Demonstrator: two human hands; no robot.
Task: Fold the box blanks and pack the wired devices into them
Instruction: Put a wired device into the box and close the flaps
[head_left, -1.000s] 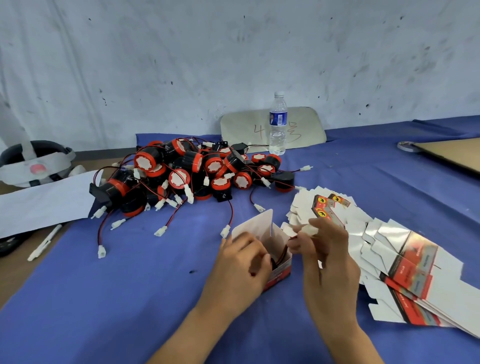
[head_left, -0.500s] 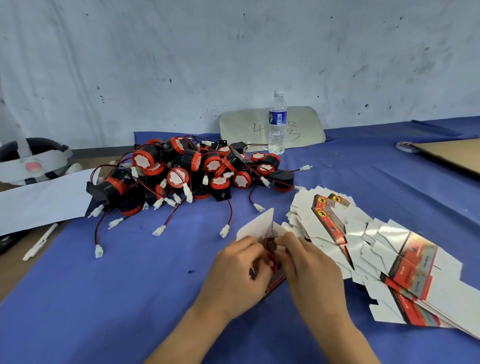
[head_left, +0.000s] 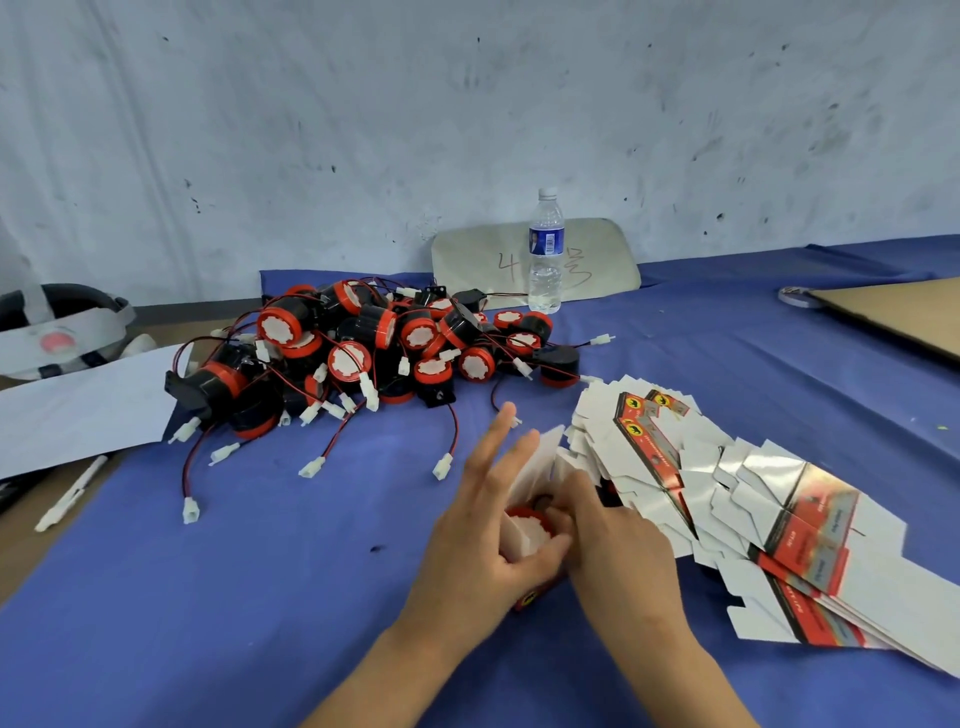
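Note:
A small folded box (head_left: 539, 460) stands open on the blue cloth, its white flap raised. A wired device (head_left: 535, 526) with a red rim and white face sits in its mouth. My left hand (head_left: 483, 545) holds the box from the left, thumb curled round it, index and middle fingers stretched up. My right hand (head_left: 615, 545) comes in from the right, bent fingertips on the device at the opening. A pile of black and red wired devices (head_left: 363, 353) lies behind. Flat box blanks (head_left: 727, 499) fan out to the right.
A water bottle (head_left: 545, 254) stands at the back by a beige board (head_left: 478, 260). A cardboard sheet (head_left: 904, 312) and tape roll (head_left: 795, 296) lie far right. At the left are white paper (head_left: 78, 410), a pen (head_left: 70, 493) and a headset (head_left: 57, 327).
The device has gone deeper into the box and its white face now shows at the opening. My left index and middle fingers have straightened upward. My right hand moved lower onto the opening.

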